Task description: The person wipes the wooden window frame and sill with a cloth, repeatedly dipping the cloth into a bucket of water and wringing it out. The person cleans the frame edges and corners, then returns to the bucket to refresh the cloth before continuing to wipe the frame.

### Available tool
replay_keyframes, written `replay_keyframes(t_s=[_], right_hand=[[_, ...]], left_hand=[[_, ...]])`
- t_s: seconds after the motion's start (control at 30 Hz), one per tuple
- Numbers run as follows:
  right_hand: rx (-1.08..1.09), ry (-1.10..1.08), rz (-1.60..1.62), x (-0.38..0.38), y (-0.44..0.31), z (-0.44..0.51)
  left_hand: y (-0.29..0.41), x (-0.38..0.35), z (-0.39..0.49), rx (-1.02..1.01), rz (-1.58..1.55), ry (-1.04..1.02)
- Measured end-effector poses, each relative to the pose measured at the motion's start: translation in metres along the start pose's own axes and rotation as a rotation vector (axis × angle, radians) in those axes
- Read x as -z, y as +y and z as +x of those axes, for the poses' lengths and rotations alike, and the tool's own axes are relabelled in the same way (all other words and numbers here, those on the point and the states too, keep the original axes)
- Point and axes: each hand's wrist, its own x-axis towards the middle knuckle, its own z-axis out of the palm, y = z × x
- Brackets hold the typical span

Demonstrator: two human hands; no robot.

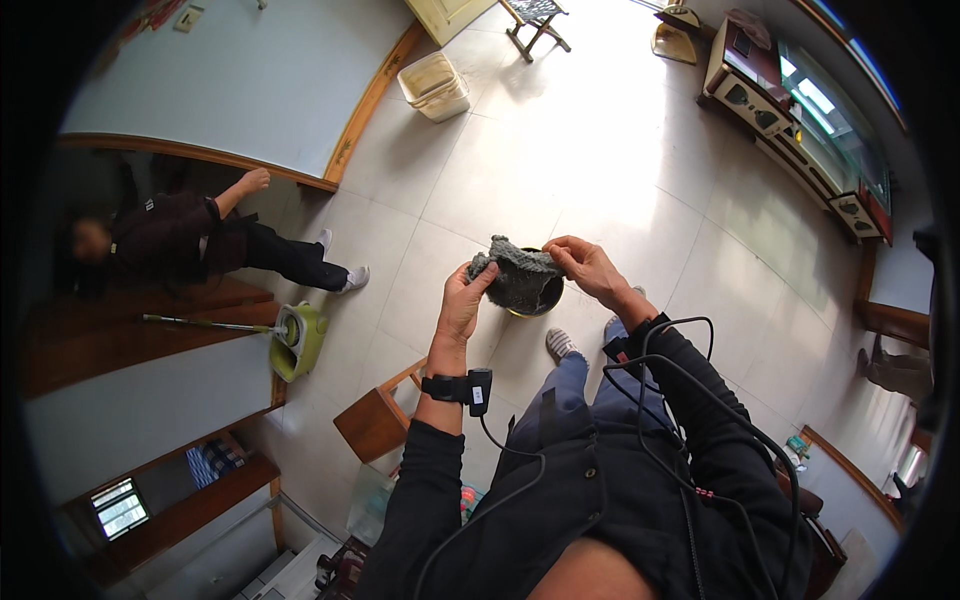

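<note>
A damp-looking grey knitted cloth (pixel 525 257) is stretched between my two hands. My left hand (pixel 463 298) pinches its bunched left end between thumb and fingers. Its right end is gripped by the fingertips of my right hand (pixel 590 268). Below the cloth is a round, dark-filled pail (pixel 536 295) with a thin yellowish rim. The cloth and my left hand cover part of its far and left sides. Whether the cloth touches the pail I cannot tell. A wrist strap carries a small black device (pixel 478 391) on my left forearm.
Black cables (pixel 720 405) loop over my right arm. A person (pixel 195 232) stands at the left, near a green mop bucket (pixel 298 341). Ahead are a white square bucket (pixel 435 86) and a folding stool (pixel 536 30). A wooden stool (pixel 379 420) stands left of my legs.
</note>
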Motion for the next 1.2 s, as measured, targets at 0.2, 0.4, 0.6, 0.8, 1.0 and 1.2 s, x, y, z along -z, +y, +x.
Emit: replay_keyframes(t_s=[0.2,0.4,0.6,0.8,1.0,1.2], right_hand=[[0.081,-0.208,-0.013,-0.005,-0.010,-0.006],[-0.064,-0.090,0.395,0.036,-0.031,-0.026],[0.099,0.155,0.024,0.075,-0.026,-0.038],[0.339,0.172,-0.100,0.116,-0.031,-0.063],[-0.047,-0.008,-0.062,0.189,-0.035,-0.097],[0.033,0.126,0.406,0.248,-0.040,-0.072]], left_hand=[[0.014,-0.024,-0.004,0.025,0.015,-0.106],[0.021,-0.033,0.008,0.123,0.159,0.062],[-0.011,-0.075,0.032,0.141,0.087,-0.023],[-0.037,-0.133,0.069,0.434,-0.307,-0.176],[-0.012,-0.216,0.110,0.297,-0.515,-0.496],[0.017,-0.289,0.125,0.247,-0.212,-0.649]])
